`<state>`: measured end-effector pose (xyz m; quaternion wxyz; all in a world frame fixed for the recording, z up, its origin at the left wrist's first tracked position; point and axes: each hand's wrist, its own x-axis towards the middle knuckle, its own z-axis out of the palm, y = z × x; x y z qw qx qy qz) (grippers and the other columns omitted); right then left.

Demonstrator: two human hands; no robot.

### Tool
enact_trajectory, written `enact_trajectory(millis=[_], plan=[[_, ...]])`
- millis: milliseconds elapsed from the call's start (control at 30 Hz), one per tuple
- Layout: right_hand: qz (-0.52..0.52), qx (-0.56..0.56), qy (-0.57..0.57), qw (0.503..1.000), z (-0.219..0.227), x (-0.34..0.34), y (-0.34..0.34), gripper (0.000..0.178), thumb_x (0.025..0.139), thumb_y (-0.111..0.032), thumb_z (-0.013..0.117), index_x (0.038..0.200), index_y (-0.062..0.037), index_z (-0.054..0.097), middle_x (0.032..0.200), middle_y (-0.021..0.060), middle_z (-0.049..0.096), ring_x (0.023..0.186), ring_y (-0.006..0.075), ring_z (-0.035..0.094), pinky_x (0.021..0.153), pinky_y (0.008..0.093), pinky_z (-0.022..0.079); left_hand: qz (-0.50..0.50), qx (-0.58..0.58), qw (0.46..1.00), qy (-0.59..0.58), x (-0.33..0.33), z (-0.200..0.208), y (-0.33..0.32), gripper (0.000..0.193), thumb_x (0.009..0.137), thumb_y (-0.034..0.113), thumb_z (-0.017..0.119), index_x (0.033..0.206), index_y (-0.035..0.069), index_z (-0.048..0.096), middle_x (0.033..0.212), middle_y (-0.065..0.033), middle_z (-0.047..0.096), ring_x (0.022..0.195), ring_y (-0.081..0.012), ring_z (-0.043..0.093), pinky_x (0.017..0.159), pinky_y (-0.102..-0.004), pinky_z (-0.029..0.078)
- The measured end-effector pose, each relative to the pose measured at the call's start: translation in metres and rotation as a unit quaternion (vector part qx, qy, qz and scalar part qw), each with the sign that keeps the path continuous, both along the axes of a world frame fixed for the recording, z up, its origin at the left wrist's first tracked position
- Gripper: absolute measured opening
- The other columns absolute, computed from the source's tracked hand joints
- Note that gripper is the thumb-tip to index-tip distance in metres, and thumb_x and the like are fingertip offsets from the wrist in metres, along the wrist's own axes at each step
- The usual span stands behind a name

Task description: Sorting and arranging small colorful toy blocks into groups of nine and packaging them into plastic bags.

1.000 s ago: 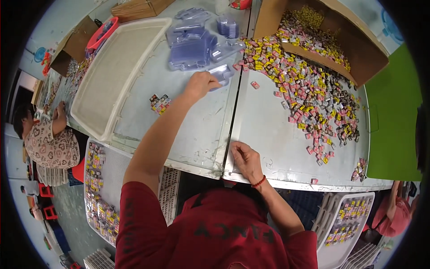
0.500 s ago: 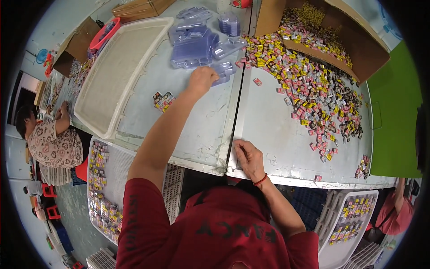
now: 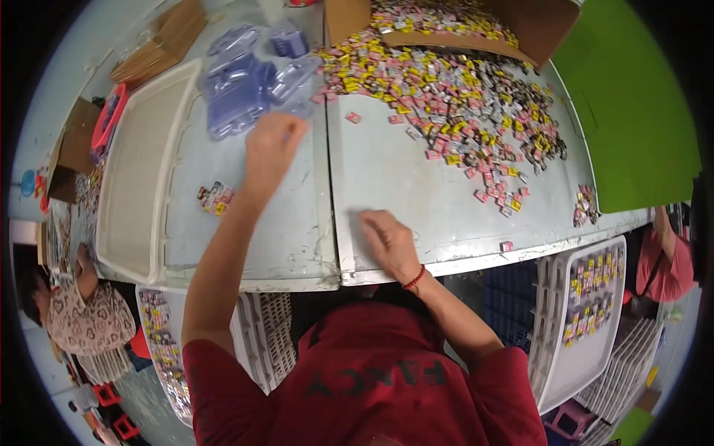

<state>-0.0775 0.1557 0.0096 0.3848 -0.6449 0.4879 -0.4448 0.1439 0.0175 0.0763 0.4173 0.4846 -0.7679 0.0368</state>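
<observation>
Across the counter (image 3: 461, 215): left hand (image 3: 271, 145), curled beside clear plastic trays (image 3: 242, 93), contents indeterminable; right hand (image 3: 390, 241), loosely open. Step: apparently tray-fetching; calls for separating one.

A workshop, shown by long worktables (image 3: 446, 215), heaped small packets (image 3: 446, 97), stacked trays (image 3: 584, 364) and a co-worker (image 3: 89, 320).

Bare tabletop (image 3: 416, 193) is opening ahead of the right hand (image 3: 390, 241), running up to the heap of small packets (image 3: 461, 111), with a loose packet (image 3: 353, 117) lying near the far end. The heap and the cardboard box (image 3: 554, 30) behind it are blocking the far side; a green board (image 3: 632, 97) is closing off the right. Plastic trays (image 3: 238, 93) are crowding the space beyond the left hand (image 3: 275, 137). A packet cluster (image 3: 216, 198) is filling part of the gap between the left forearm (image 3: 216, 260) and the white tray (image 3: 137, 171).
</observation>
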Motion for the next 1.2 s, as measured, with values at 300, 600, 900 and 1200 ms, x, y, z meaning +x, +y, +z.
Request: enact_trajectory(millis=[300,600,900,1200], plan=[[-0.216,-0.182,0.356,0.891,0.014,-0.107,-0.068,0.037,0.082,-0.008,0.062,0.118,-0.0003,0.054,0.119,0.0201,0.054,0.112,0.0373,0.048,0.097,0.0465,0.037,-0.266,0.123,0.951,-0.095,-0.109,-0.059,0.137,0.015,0.072,0.015,0.073,0.080,0.008,0.063,0.073,-0.0037,0.057,0.070,-0.0223,0.056,0.065,-0.0345,0.048],[-0.089,-0.133,0.337,0.928,0.001,-0.065,-0.063,0.049,0.090,-0.022,0.057,0.130,0.0034,0.044,0.132,0.0237,0.046,0.126,0.0393,0.041,0.104,0.0483,0.033,-0.160,0.175,0.971,-0.023,-0.096,-0.053,0.085,0.017,0.077,0.013,0.071,0.090,0.003,0.064,0.097,-0.0116,0.063,0.089,-0.0301,0.060,0.074,-0.0386,0.050],[-0.189,-0.152,0.263,0.934,-0.022,-0.136,-0.071,0.032,0.089,0.002,0.051,0.121,-0.0001,0.053,0.121,0.0217,0.055,0.114,0.0375,0.053,0.096,0.0410,0.044,-0.187,0.215,0.958,0.035,-0.125,-0.063,0.023,0.029,0.078,0.015,0.071,0.103,0.004,0.062,0.105,-0.0101,0.061,0.100,-0.0306,0.056,0.085,-0.0384,0.046],[-0.104,-0.135,0.292,0.941,0.009,-0.102,-0.065,0.024,0.076,-0.004,0.070,0.098,-0.0041,0.063,0.098,0.0108,0.065,0.092,0.0300,0.058,0.078,0.0386,0.046,-0.207,0.220,0.953,-0.030,-0.108,-0.062,0.027,0.027,0.073,0.009,0.072,0.098,0.005,0.061,0.097,-0.0074,0.060,0.092,-0.0279,0.056,0.080,-0.0381,0.048]])
